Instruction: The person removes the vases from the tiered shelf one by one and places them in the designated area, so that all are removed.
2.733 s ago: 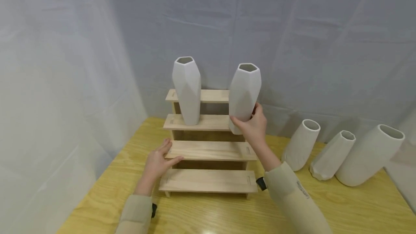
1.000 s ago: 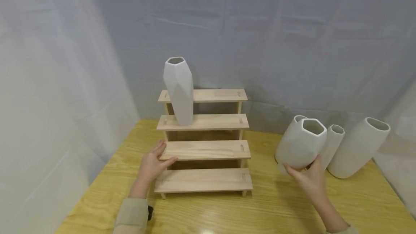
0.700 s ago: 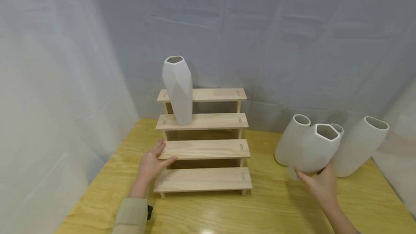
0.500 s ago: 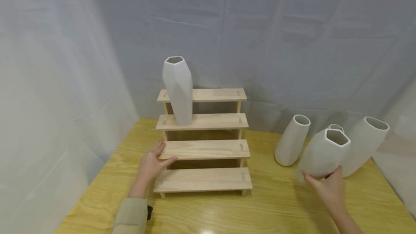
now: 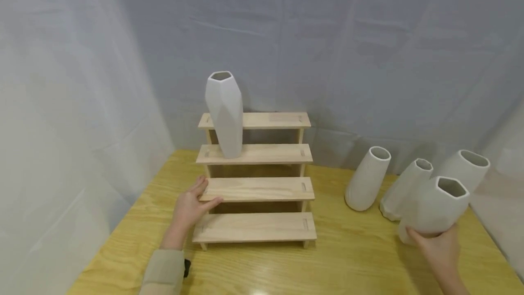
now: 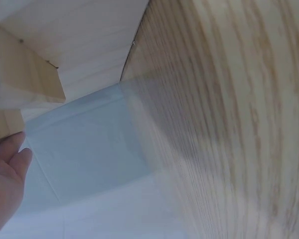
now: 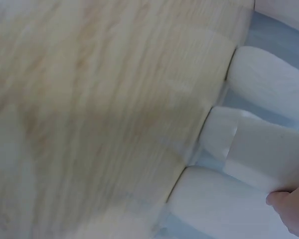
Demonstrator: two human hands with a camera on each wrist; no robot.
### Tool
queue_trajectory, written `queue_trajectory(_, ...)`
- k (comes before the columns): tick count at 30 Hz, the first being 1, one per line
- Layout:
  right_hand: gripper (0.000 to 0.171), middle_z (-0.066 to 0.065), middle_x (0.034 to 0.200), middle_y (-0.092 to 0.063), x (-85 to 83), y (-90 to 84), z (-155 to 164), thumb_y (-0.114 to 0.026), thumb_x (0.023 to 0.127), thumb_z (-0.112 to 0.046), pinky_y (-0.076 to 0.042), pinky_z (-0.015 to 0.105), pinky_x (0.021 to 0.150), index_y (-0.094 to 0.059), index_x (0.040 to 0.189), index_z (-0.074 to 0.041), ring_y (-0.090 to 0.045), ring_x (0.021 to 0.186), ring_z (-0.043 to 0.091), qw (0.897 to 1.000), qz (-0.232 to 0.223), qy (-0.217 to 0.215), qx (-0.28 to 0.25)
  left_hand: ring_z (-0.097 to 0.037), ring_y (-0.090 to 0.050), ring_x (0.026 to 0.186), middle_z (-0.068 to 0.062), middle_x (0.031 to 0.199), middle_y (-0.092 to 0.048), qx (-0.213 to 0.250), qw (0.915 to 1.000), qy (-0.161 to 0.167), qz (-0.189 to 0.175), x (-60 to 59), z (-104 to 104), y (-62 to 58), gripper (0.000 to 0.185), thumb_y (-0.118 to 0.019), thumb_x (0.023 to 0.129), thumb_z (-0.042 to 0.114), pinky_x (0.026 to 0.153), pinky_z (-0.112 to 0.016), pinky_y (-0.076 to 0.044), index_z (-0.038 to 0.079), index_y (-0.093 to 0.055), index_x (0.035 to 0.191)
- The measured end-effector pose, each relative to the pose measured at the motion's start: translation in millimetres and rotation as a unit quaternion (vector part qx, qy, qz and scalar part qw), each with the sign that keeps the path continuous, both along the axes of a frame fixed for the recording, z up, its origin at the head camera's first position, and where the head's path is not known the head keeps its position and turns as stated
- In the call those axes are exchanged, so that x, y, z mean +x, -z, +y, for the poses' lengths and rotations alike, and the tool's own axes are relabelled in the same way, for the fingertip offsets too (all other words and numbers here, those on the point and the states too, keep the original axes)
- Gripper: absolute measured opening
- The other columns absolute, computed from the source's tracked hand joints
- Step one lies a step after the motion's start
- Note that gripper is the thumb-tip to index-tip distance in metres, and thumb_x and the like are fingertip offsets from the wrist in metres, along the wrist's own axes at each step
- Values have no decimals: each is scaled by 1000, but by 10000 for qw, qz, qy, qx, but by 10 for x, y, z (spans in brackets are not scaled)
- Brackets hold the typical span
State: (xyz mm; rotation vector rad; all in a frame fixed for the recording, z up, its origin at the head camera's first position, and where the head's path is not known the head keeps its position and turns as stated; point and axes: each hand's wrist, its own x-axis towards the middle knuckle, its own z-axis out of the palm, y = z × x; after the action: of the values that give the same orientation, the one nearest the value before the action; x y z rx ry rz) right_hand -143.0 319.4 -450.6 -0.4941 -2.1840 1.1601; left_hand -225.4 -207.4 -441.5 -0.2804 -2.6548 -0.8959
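The right hand (image 5: pixel 438 251), at the lower right of the head view, has its fingers curled round the bottom of a white faceted vase (image 5: pixel 435 208), holding it tilted with its six-sided mouth leaning up and to the right. The vase sits low over the yellow wooden table (image 5: pixel 352 263), its base near the tabletop; whether it touches I cannot tell. Just behind it stand three more white vases: a round one (image 5: pixel 367 185) to the left, a slim one (image 5: pixel 403 188) in the middle and a wide one (image 5: pixel 462 167) at the far right.

The left hand (image 5: pixel 191 204), left of centre in the frame, lies with its fingers straight and relaxed against the left end of a stepped wooden stand (image 5: pixel 255 189), the thumb touching the edge of the second step from the bottom. A tall faceted vase (image 5: pixel 224 114) stands upright on the third step, toward its left end. Pale cloth (image 5: pixel 327 35) hangs behind and to the left.
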Motion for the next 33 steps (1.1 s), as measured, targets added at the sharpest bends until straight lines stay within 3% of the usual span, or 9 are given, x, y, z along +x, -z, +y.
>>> queue_trajectory(8,69,12,96,-49,-5,50,213,-76,59,-3,-34,20,75,-38,117,6,-44,83,10,9992,-357,152,82,-34,-33,122,-22,133,-35,-49,9998,35,175,-17,-8,8,82,-66,72,50,94,-44,-34,-8,-42,125)
queue_trajectory(11,73,23,101,-48,1,54,280,-75,62,-7,-37,37,79,-34,119,10,-48,90,28,9980,-605,158,71,-33,-33,122,-21,132,-36,-32,9998,49,206,-19,-11,15,82,-66,72,50,94,-44,-35,-8,-43,125)
queue_trajectory(14,81,32,110,-41,27,72,334,-73,66,-13,-32,52,80,-24,125,13,-41,99,45,9958,-912,115,-32,-33,-34,122,-21,133,-36,-19,9998,71,170,-12,-13,19,82,-65,72,51,94,-44,-35,-8,-43,125)
queue_trajectory(20,87,35,115,-37,34,109,385,-73,68,-18,-31,53,84,-19,128,14,-38,104,47,9916,-1270,153,-188,-31,-33,123,-19,134,-34,-39,10000,71,54,-3,-19,21,83,-64,72,53,95,-42,-35,-7,-42,126)
queue_trajectory(25,86,35,114,-37,29,132,408,-74,68,-19,-31,54,84,-21,126,15,-39,102,47,9915,-1279,162,-181,-33,-34,122,-20,133,-35,-41,9999,99,128,-6,-10,11,82,-65,72,51,93,-43,-36,-8,-42,125)
queue_trajectory(33,77,26,108,-47,-25,146,422,-78,65,-22,-36,31,68,-35,119,11,-44,92,34,9903,-1373,191,26,-33,-33,122,-19,134,-34,-23,10000,46,-9,1,-3,-2,83,-64,72,52,95,-43,-35,-6,-42,126)
